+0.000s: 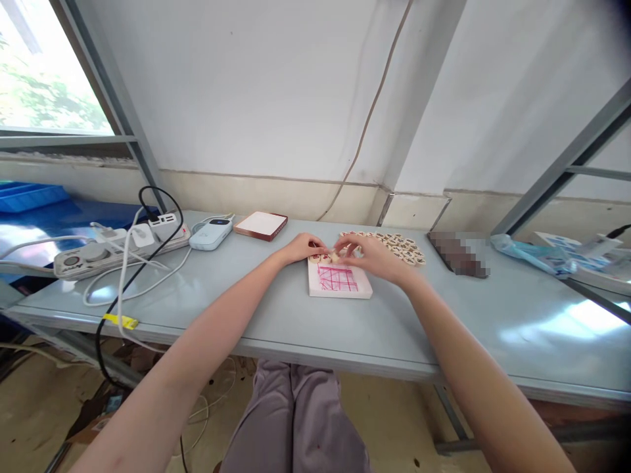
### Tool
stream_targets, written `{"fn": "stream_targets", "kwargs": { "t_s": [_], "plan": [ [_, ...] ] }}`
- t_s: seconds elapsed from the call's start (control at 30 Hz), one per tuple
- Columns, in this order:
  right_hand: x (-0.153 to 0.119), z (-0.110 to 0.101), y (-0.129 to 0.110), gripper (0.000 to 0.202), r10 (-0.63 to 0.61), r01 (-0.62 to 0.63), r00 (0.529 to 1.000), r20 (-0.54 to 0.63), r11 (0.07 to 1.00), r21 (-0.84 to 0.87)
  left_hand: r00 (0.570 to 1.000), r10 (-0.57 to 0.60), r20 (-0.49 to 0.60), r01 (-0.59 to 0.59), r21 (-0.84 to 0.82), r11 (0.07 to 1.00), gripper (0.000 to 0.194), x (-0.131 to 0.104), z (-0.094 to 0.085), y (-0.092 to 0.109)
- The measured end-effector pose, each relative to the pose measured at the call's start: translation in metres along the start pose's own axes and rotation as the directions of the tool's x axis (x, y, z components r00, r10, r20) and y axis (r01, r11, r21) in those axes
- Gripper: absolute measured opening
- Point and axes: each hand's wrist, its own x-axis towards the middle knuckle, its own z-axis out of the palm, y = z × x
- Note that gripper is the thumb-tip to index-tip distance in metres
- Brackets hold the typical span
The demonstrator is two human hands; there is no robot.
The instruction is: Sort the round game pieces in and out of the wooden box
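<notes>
A white box (340, 289) with a hand-drawn pink grid on its top lies on the table in front of me. Along its far edge sits a short row of round wooden Chinese chess pieces (315, 258). My left hand (302, 247) is at the box's far left corner, fingers bent and drawn together by the row; whatever is between them is hidden. Over the far middle of the box, my right hand (365, 253) pinches a Chinese chess piece (335, 257) between thumb and fingers. Many more loose pieces (401, 248) lie spread behind and right of that hand.
A shallow box lid (261, 225) and a light-blue power bank (211, 234) lie to the left, beside a power strip (93, 257) with tangled cables. On the right are a dark, partly blurred phone-like object (458, 254) and a blue plastic bag (535, 255). A wall backs the table (394, 328).
</notes>
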Motion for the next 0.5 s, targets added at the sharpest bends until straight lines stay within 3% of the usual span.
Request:
{"fn": "stream_targets", "kwargs": {
  "t_s": [0.13,0.27,0.4,0.5],
  "plan": [
    [0.007,0.029,-0.021,0.017,-0.2,0.191,0.979,-0.032,0.966,-0.176,0.998,0.029,0.049,-0.03,0.015,0.999,0.024,0.002,-0.003,-0.006],
    [0.009,0.037,-0.023,0.015,-0.23,0.195,0.972,-0.052,0.908,-0.37,0.998,0.029,0.057,-0.032,0.044,0.999,0.028,0.002,-0.003,-0.006],
    [0.008,0.033,-0.023,0.027,-0.207,0.213,0.977,0.051,0.935,-0.285,0.996,0.053,0.065,-0.056,0.042,0.998,0.035,0.002,-0.003,-0.003],
    [0.008,0.028,-0.023,0.036,-0.176,0.185,0.982,0.063,0.963,-0.196,0.996,0.039,0.081,-0.043,0.045,0.998,0.038,0.002,-0.003,-0.002]
  ]
}}
